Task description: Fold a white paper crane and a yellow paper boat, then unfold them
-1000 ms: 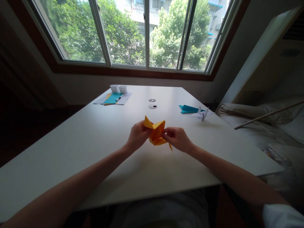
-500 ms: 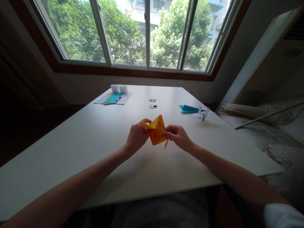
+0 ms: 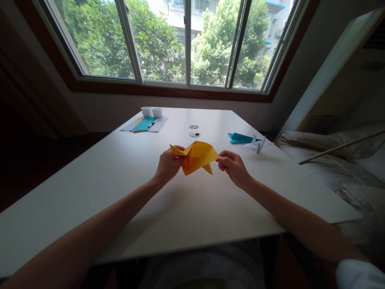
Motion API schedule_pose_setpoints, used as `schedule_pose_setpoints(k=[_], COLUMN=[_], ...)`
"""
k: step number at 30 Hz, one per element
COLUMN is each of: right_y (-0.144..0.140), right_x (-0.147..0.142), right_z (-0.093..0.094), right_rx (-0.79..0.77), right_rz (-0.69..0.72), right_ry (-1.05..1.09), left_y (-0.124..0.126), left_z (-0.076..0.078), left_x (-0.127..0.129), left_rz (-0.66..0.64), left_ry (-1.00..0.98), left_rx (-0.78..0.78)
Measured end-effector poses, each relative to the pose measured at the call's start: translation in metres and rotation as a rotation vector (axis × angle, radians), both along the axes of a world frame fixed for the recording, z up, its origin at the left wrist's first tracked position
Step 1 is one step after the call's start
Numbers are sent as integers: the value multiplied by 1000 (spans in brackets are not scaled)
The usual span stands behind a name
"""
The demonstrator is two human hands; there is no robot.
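The orange folded paper (image 3: pixel 197 157) hangs in the air between the two hands, above the middle of the white bench (image 3: pixel 120 176), with its long axis running side to side from one hand to the other. The left hand (image 3: pixel 167 165) pinches the paper's left end, where a pointed flap juts up past the thumb; the right hand (image 3: pixel 234 165) grips the far right tip between thumb and fingertips, so the sheet lies wholly to that hand's left. Both hands sit about equally near the paper, each closed on its own end. A small point hangs from the lower edge, closer to the right hand. The underside of the paper and its inner folds cannot be made out, and the left fingers behind the sheet are hidden. Beyond the right hand lie a teal folded paper (image 3: pixel 240 137) and a white paper crane (image 3: pixel 258 143), well apart from it.
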State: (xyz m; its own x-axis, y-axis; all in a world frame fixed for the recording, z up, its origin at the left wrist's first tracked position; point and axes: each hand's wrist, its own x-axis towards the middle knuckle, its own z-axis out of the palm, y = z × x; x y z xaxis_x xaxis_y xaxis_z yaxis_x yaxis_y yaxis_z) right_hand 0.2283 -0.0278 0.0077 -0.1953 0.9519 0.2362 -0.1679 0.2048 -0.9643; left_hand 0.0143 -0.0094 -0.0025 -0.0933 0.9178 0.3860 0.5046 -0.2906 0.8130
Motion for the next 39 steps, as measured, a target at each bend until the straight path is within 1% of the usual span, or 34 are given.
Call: schedule_pose_setpoints(k=[2,4,6,8,10,11,13,15,17,19,21,22,23,25,27,28,30,33,34,36,39], right_y=[5,7,8,6,4,2,-1,-3,-3,-3,-3,-4,-4,-6,-8,-8,-9,-7,-6,-4,-1], right_x=[2,3,4,4,3,2,0,-2,-1,2,5,7,8,9,9,8,7,6,6,6,6], right_z=[-3,-5,-5,-5,-4,-4,-3,-2,0,2,5,6,6,5,3,2,-1,-4,-6,-9,-11], right_rx=[-93,-148,-145,-107,-71,-64,-60,-39,42,208,439,559,673,859,971,996,994,932,907,846,754], right_rz=[-15,-14,6,37,88,123,207,280,286,181,17,-44,-74,-41,36,67,89,38,2,-83,-183], right_ry=[42,49,23,-17,-62,-90,-161,-248,-339,-438,-540,-593,-647,-757,-853,-889,-919,-886,-870,-849,-827], left_y=[2,1,0,0,0,0,0,0,-1,-2,-3,-4,-6,-9,-11,-11,-12,-10,-9,-6,-1], left_z=[-1,-1,2,4,5,5,4,4,5,7,11,12,14,15,13,12,10,8,8,7,4], left_x=[-2,-2,0,3,7,9,11,12,10,8,7,7,8,11,13,14,13,9,6,3,-1], left_rz=[-28,-95,-196,-261,-268,-265,-272,-272,-270,-275,-299,-316,-338,-399,-460,-490,-557,-652,-662,-641,-588], left_ry=[-120,-255,-422,-595,-717,-746,-754,-711,-625,-514,-391,-334,-282,-209,-189,-190,-214,-311,-356,-447,-547], left_rx=[-43,-116,-208,-305,-386,-410,-430,-426,-430,-457,-520,-552,-577,-600,-598,-597,-606,-660,-680,-699,-667])
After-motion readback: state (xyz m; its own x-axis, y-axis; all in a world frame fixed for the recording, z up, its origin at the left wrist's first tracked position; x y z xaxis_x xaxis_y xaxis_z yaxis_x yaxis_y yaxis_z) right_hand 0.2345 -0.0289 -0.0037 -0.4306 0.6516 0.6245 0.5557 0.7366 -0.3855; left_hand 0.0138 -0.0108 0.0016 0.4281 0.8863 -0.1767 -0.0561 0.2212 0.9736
